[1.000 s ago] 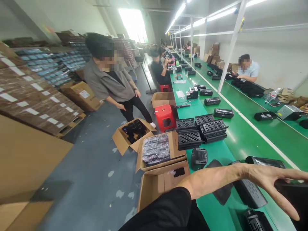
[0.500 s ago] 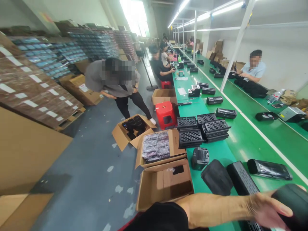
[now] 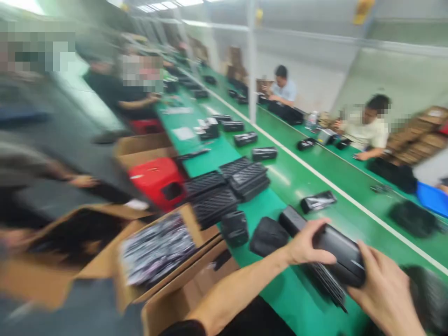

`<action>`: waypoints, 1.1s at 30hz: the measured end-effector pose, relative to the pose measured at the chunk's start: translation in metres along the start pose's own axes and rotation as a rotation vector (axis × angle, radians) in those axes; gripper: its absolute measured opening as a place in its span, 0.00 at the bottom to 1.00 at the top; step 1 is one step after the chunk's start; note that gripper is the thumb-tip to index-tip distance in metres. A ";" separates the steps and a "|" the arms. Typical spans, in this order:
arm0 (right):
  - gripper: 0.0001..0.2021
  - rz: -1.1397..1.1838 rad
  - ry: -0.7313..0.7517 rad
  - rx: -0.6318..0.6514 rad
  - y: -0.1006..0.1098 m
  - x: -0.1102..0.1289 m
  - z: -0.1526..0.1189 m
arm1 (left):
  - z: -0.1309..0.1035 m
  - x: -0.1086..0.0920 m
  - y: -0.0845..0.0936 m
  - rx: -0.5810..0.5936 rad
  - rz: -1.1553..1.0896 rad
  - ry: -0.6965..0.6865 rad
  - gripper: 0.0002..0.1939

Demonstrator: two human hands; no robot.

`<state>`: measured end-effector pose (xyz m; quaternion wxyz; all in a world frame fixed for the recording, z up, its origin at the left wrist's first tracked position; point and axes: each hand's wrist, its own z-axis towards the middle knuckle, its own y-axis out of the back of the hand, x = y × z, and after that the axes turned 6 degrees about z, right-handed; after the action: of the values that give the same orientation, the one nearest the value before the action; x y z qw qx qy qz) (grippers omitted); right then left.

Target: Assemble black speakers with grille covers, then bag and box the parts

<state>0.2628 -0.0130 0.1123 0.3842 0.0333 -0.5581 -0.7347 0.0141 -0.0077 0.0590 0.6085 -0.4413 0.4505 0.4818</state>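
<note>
Both the left hand (image 3: 304, 245) and right hand (image 3: 383, 289) clamp a rounded black plastic speaker housing (image 3: 341, 256) above the green table (image 3: 297, 182), at five o'clock from the stacked black grille trays (image 3: 227, 186); it looks mid-pickup, needing a steady two-handed carry.

Left side smeared by motion blur, right hand (image 3: 385, 298) cut off at bottom edge, open boxes' (image 3: 154, 254) contents indistinct
</note>
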 end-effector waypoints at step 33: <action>0.36 0.638 -0.794 -0.323 -0.031 0.013 -0.094 | -0.026 0.034 0.000 0.103 -0.139 0.268 0.47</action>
<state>0.2823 -0.0929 0.0560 0.3480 -0.4781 -0.5228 -0.6140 0.0151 -0.0265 0.0204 0.5967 -0.5001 0.5200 0.3515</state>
